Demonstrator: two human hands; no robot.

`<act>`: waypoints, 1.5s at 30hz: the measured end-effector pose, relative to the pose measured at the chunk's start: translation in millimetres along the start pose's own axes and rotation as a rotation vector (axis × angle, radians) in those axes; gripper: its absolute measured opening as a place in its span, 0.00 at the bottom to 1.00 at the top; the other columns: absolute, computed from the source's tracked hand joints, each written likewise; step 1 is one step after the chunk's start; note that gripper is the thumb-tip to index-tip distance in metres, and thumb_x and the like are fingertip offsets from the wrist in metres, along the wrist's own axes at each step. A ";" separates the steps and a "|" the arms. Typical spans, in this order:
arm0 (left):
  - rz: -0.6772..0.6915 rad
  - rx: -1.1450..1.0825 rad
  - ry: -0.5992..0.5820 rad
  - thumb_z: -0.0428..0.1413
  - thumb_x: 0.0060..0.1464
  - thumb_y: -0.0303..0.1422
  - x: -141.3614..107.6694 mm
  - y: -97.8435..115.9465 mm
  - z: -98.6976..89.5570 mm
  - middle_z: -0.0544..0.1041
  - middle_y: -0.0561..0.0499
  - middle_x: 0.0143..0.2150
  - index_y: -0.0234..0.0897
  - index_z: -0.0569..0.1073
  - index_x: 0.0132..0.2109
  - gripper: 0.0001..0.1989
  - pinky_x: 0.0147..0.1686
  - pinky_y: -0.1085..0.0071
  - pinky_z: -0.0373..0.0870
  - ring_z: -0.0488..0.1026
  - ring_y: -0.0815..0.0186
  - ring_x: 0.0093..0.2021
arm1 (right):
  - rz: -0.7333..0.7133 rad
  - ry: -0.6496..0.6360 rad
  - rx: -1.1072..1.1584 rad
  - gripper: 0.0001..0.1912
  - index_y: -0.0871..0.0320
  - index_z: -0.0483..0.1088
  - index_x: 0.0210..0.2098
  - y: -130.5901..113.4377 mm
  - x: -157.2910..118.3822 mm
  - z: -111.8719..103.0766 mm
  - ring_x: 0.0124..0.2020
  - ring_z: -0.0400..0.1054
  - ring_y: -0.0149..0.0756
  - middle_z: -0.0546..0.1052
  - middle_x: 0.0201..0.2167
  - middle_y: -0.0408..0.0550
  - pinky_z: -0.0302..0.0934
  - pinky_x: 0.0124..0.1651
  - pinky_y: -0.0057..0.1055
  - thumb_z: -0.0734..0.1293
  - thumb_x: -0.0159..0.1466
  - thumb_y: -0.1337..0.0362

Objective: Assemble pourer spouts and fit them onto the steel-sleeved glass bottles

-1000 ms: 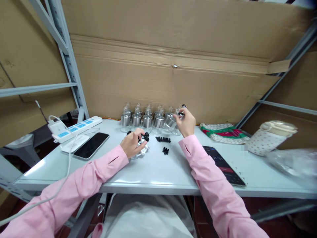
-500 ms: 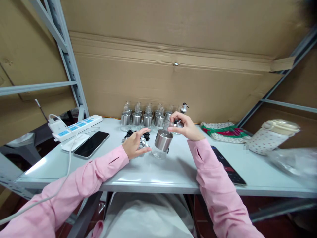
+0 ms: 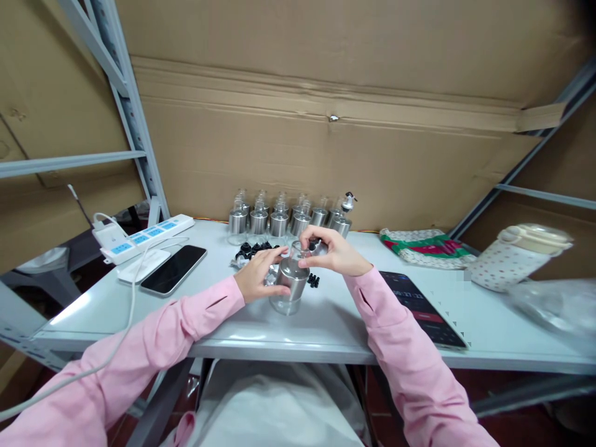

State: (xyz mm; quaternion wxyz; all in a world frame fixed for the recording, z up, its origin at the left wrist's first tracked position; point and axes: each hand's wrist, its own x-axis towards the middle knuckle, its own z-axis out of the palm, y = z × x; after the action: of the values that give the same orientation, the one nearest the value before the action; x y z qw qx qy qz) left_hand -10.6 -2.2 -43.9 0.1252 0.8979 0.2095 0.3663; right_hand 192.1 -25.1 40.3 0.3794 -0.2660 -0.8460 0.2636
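A clear glass bottle with a metal sleeve [image 3: 292,282] stands slightly tilted near the table's front. My right hand [image 3: 334,251] pinches it at the neck between thumb and fingers. From the left, my left hand [image 3: 261,273] closes on its side, the thumb across the front and the fingers by the shoulder. Behind my left hand lies a pile of black and silver stopper parts [image 3: 251,249], partly hidden. Small black pieces [image 3: 313,281] lie just right of the bottle. Several similar sleeved bottles [image 3: 278,223] stand in rows at the back, one with a silver-and-black top [image 3: 348,202].
On the left are a power strip [image 3: 149,239], a white charging pad [image 3: 139,267] with its cable, and a dark phone [image 3: 174,270]. To the right lie a tablet-like screen [image 3: 423,310], a patterned cloth [image 3: 426,248], a dotted flask [image 3: 516,257] and a plastic bag [image 3: 554,304]. Cardboard [image 3: 335,161] walls the back.
My right hand has brought the bottle left and toward me, into my left hand. My left hand, open beside it before, now closes on it. The small black pieces have come into view.
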 end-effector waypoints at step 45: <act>0.071 0.012 0.044 0.55 0.44 0.53 -2.0 0.9 4.8 0.71 0.39 0.48 0.32 0.65 0.51 0.33 0.50 0.57 0.64 0.67 0.53 0.49 | 0.117 0.105 0.900 0.10 0.58 0.65 0.28 -3.1 6.3 40.0 0.31 0.68 0.31 0.73 0.31 0.45 0.63 0.34 0.29 0.67 0.55 0.58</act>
State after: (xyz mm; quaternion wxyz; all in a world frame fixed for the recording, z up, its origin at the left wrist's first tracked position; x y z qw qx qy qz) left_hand -8.2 -4.2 -48.2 0.1020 0.8973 0.1823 0.3889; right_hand 156.4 -32.9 22.5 0.4841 -0.1351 -0.6104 0.6122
